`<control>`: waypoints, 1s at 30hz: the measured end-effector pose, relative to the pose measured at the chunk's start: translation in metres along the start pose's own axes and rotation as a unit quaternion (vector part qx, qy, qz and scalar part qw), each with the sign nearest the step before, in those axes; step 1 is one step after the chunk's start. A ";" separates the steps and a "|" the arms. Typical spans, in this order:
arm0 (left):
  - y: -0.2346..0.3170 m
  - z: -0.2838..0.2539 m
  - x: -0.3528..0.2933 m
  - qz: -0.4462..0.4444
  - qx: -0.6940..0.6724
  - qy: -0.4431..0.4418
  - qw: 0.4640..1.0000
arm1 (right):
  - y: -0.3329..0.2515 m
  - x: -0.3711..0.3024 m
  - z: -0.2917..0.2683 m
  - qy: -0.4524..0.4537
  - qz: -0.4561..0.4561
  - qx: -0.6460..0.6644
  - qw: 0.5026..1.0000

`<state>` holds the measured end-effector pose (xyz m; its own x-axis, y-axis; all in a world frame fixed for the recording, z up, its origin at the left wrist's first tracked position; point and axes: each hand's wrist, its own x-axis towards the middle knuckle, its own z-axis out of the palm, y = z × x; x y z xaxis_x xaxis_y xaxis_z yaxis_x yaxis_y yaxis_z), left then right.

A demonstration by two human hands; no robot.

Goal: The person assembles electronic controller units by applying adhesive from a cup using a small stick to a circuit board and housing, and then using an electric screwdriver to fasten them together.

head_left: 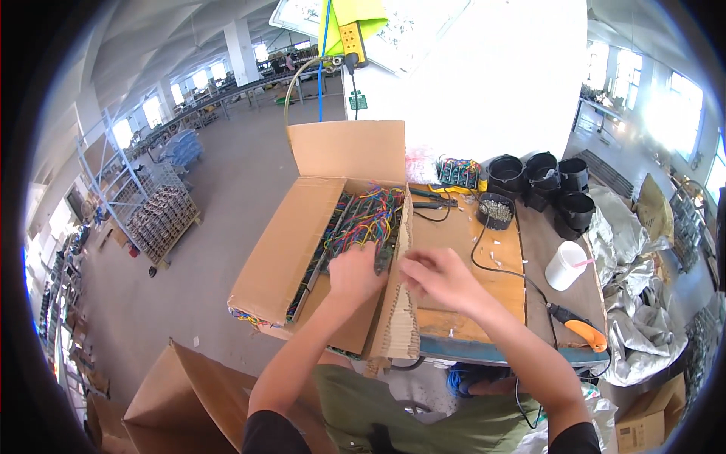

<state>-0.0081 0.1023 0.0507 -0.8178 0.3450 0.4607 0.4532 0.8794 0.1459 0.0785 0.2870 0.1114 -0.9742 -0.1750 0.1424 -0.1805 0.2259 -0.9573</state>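
Note:
A cardboard box [281,240] stands with its flaps spread, holding several green circuit boards bundled with red, yellow and blue wires [370,219]. My left hand [354,274] reaches into it, fingers bent down around a circuit board [387,250]; the fingertips are partly hidden. Just beside the torn right flap [399,318] is my right hand [440,278]. Its fingers are loosely bent and apart, with nothing visible in them.
On the wooden bench [495,299] are pliers [432,200], a black dish of small parts [495,212], several black buckets [542,178], a white cup [566,266] and an orange-handled corded tool [584,329]. An open carton [181,401] stands at lower left.

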 end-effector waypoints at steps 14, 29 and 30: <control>-0.084 0.029 -0.022 -0.059 -0.160 0.144 0.975 | 0.000 0.155 0.093 0.032 0.224 -0.239 0.944; -0.053 0.076 -0.005 -0.060 0.006 0.258 0.964 | 0.051 0.169 0.063 0.154 0.115 -0.309 0.931; -0.054 0.076 -0.008 -0.062 0.005 0.255 0.965 | 0.047 0.165 0.065 0.144 0.130 -0.283 0.939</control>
<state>-0.0526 0.0772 -0.0277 -0.5839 0.0325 0.8112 0.3576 0.9074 0.2211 -0.0821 0.2066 0.0740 -0.9770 0.2040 0.0623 0.1046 0.7126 -0.6937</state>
